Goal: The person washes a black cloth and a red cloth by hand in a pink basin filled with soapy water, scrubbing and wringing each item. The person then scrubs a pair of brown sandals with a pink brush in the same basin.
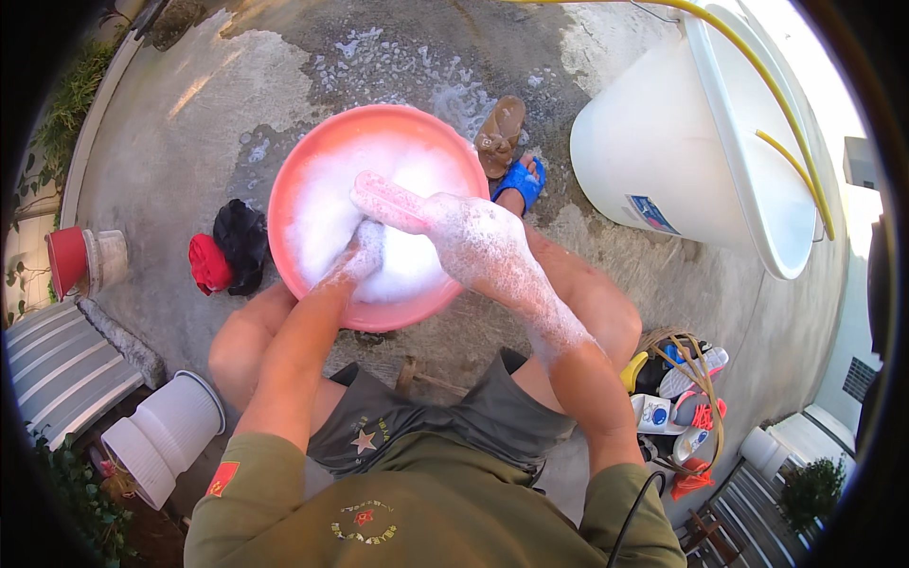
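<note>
A round pink plastic basin [284, 266] stands on the ground between my knees, filled with thick white suds [415, 153]. My left hand [366, 245] reaches into the foam, which hides its fingers and anything they may hold. My right hand [472, 227], coated in lather up to the forearm, is closed around a pink, rounded, elongated object [383, 200], perhaps a scrub brush. That object juts leftward over the suds, above my left hand. Foam covers it, so its exact kind is unclear.
A large white plastic tub [639, 135] with a yellow hose [763, 60] stands at upper right. Near my foot in a blue sandal [524, 183] lies a brown sandal [499, 135]. Black cloth [241, 241] and red cloth [208, 263] lie left; a basket of shoes [685, 397] sits right.
</note>
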Demonstrator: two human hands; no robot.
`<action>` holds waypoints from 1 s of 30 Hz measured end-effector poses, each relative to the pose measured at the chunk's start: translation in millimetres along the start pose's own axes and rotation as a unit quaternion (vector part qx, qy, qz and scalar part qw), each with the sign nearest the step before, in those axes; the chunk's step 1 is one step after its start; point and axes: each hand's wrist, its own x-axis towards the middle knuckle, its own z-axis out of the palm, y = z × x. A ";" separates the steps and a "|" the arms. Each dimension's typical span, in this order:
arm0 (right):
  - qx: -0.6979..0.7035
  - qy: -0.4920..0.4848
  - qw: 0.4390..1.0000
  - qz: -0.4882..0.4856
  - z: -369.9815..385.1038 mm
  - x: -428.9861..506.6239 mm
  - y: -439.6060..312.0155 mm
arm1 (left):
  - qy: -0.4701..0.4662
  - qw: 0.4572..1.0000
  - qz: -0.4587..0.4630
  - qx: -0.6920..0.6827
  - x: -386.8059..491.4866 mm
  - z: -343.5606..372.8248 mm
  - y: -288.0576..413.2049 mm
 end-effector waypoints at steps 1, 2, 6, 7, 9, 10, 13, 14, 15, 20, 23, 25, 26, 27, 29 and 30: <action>0.000 -0.016 0.999 0.035 -2.3 1.8 -2.8 | -0.003 0.999 -0.022 -0.045 5.8 4.1 -2.1; 0.015 -0.012 0.999 0.039 -4.3 2.9 -3.7 | -0.001 0.995 -0.045 -0.092 9.9 9.0 -2.5; 0.030 -0.096 0.988 0.121 -6.3 0.5 6.1 | 0.038 0.961 -0.100 -0.254 15.9 23.8 6.3; 0.022 -0.109 0.987 0.113 -5.8 -0.4 10.1 | 0.055 0.949 -0.100 -0.294 15.4 24.2 10.2; 0.021 -0.103 0.986 0.128 -4.2 -1.0 16.8 | 0.091 0.920 -0.083 -0.371 10.7 22.2 21.6; 0.029 -0.086 0.989 0.118 -3.3 -0.7 19.1 | 0.108 0.905 -0.069 -0.406 6.0 18.8 29.0; 0.026 0.020 0.998 0.051 -1.3 2.6 20.7 | 0.148 0.861 -0.033 -0.486 -17.3 0.3 56.8; 0.074 0.036 0.995 0.056 0.6 3.3 19.8 | 0.158 0.846 -0.023 -0.509 -27.6 -8.9 66.1; 0.123 0.099 0.987 0.021 3.3 2.6 18.7 | 0.163 0.834 -0.051 -0.524 -39.4 -18.4 74.8; 0.366 0.121 0.917 0.101 40.3 -14.1 -2.2 | 0.125 0.672 0.031 -0.729 -74.6 -42.8 92.8; 0.180 0.026 0.972 0.148 71.0 -28.0 -28.2 | 0.132 0.669 0.026 -0.731 -78.8 -38.4 74.1; 0.109 0.032 0.993 0.010 91.2 -24.7 -49.5 | 0.071 0.578 -0.003 -0.813 -75.2 -35.5 56.5; 0.121 0.047 0.991 0.008 90.8 -16.0 -51.7 | 0.077 0.725 -0.028 -0.683 -83.4 -35.3 45.7; 0.122 0.004 0.992 0.026 93.0 -9.5 -56.8 | 0.073 0.711 -0.009 -0.699 -87.0 -32.3 40.3; 0.007 -0.012 0.999 0.038 82.4 13.5 -55.0 | 0.096 0.628 -0.006 -0.772 -89.2 -26.4 39.3; -0.020 0.012 0.996 0.087 74.0 25.6 -49.3 | 0.103 0.593 -0.014 -0.798 -92.6 -24.1 40.8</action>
